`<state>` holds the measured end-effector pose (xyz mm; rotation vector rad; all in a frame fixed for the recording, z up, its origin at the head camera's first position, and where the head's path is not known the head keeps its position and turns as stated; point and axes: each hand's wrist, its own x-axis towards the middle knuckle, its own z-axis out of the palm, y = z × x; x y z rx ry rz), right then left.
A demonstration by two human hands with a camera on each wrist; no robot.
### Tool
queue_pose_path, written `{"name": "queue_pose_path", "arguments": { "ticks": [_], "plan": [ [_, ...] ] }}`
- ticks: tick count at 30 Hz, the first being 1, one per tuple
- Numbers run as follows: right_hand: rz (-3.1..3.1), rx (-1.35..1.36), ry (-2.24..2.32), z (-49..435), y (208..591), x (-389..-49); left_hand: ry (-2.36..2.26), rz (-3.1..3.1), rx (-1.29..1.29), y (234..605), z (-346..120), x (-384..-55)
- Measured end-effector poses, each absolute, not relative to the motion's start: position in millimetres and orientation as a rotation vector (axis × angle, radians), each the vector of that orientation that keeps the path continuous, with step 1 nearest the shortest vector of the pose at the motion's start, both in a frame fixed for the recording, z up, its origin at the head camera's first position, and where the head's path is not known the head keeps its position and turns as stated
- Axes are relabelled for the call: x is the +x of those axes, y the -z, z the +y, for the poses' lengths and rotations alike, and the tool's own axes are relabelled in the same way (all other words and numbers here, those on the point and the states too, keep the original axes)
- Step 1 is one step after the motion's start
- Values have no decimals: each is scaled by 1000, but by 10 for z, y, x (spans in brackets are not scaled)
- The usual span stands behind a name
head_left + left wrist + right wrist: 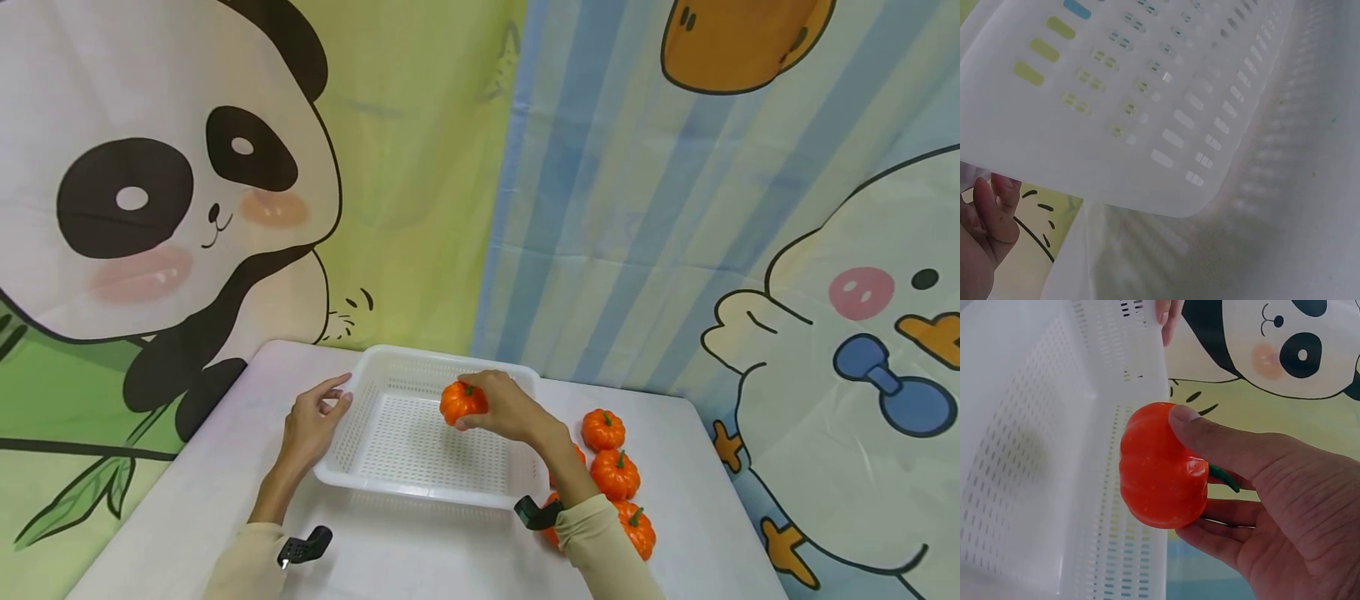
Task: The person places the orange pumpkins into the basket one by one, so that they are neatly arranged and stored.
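Note:
A small orange pumpkin (462,403) with a green stem hangs over the white perforated plastic basket (420,497). My right hand (504,406) holds it between thumb and fingers, its thumb pressed near the stem in the right wrist view, where the pumpkin (1161,467) shows its ribbed side. The basket floor below it is bare. On the far left, my left hand (312,425) grips the basket's left rim. From the left wrist, the bent fingers (997,209) show at the rim of the basket (1085,169).
To the right of the basket, several more orange pumpkins (615,475) sit in a cluster on the white table (420,558), some partly hidden by my right forearm. A cartoon-printed curtain (420,208) hangs close behind the table's back edge.

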<state>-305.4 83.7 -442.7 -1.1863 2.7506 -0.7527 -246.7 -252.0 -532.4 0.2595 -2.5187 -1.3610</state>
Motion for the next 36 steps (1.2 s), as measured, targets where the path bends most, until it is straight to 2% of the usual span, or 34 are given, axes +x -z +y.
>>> {"name": "queue_pose_path", "arguments": {
  "ticks": [36],
  "plan": [
    [2603, -1352, 638, 244, 4469, -2913, 1330, -2511, 240, 5338, -2529, -2486]
  ]
}}
